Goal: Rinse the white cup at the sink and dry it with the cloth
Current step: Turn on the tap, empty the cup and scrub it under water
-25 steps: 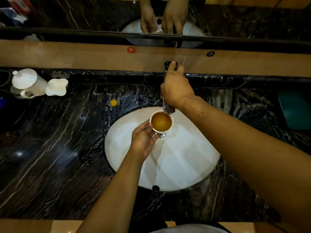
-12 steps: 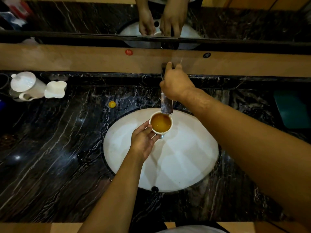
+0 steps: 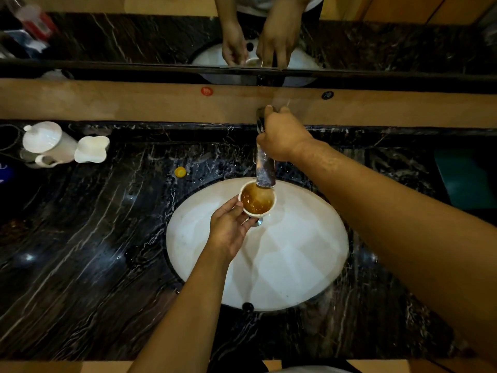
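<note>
My left hand (image 3: 228,230) holds the white cup (image 3: 257,201) upright over the white oval sink (image 3: 295,265), directly under the spout of the chrome faucet (image 3: 265,169). The cup holds brown liquid whose surface is rippled and bubbling. My right hand (image 3: 282,135) is closed around the faucet's handle at the back of the counter. A teal cloth (image 3: 468,179) lies flat on the counter at the far right.
Black marble counter (image 3: 80,251) surrounds the sink. A white teapot (image 3: 47,144) and a white dish (image 3: 91,149) stand at the back left. A small yellow cap (image 3: 180,172) lies near the sink's rim. A mirror (image 3: 134,36) runs along the back above a wooden ledge.
The liquid in the cup was still before; now it is stirred and bubbling under the spout. My right hand has shifted slightly on the faucet handle. The cup stays in place.
</note>
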### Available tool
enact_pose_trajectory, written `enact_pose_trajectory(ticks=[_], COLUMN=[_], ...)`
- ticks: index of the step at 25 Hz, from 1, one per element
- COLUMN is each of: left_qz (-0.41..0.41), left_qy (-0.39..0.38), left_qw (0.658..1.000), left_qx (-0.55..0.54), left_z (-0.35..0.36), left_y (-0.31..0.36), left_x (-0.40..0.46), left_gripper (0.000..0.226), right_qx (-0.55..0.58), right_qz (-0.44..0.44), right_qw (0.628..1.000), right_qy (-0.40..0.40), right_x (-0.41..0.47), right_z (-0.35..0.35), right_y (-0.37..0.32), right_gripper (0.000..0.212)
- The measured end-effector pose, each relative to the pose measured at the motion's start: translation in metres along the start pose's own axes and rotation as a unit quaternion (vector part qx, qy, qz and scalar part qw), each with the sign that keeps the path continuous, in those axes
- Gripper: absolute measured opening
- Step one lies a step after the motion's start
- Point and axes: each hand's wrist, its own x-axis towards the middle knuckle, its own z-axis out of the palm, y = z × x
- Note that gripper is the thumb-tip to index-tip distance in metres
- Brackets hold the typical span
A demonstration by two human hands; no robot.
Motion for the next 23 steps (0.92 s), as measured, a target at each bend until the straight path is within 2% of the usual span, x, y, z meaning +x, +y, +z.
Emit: enact_pose_trajectory(ticks=[12, 14, 15, 17, 19, 20, 21, 23], left_qz=[0.003, 0.002, 0.002, 0.003, 0.004, 0.004, 0.004, 0.008], left_qy=[0.000, 0.000, -0.002, -0.002, -0.001, 0.000, 0.002, 0.005], left_qw=[1.000, 1.000, 1.000, 1.000, 1.000, 1.000, 1.000, 1.000], left_qx=[-0.003, -0.004, -0.005, -0.006, -0.011, -0.012, -0.012, -0.003], left_z=[0.000, 0.001, 0.000, -0.001, -0.002, -0.002, -0.003, -0.006], left_y=[-0.001, -0.001, 0.000, 0.000, 0.002, 0.002, 0.003, 0.002], left_x=[0.004, 0.004, 0.004, 0.004, 0.005, 0.006, 0.007, 0.009], left_gripper=[0.023, 0.024, 0.024, 0.024, 0.022, 0.022, 0.022, 0.022], right_qx=[0.018, 0.056, 0.114, 0.292, 0.429, 0.459, 0.476, 0.522], right_qz=[-0.001, -0.005, -0.004, 0.030, 0.124, 0.185, 0.238, 0.284], right_qw=[1.000, 0.998, 0.993, 0.951, 0.866, 0.832, 0.816, 0.801], right_qy=[0.006, 0.012, 0.024, 0.101, 0.225, 0.251, 0.228, 0.072], right_x=[-0.002, -0.004, -0.008, -0.022, -0.041, -0.049, -0.058, -0.073], right_z=[-0.002, 0.001, 0.005, 0.019, 0.047, 0.064, 0.083, 0.118], right_y=[0.002, 0.005, 0.008, 0.015, 0.027, 0.035, 0.042, 0.048], right_gripper=[0.063, 0.064, 0.065, 0.056, 0.036, 0.026, 0.020, 0.023])
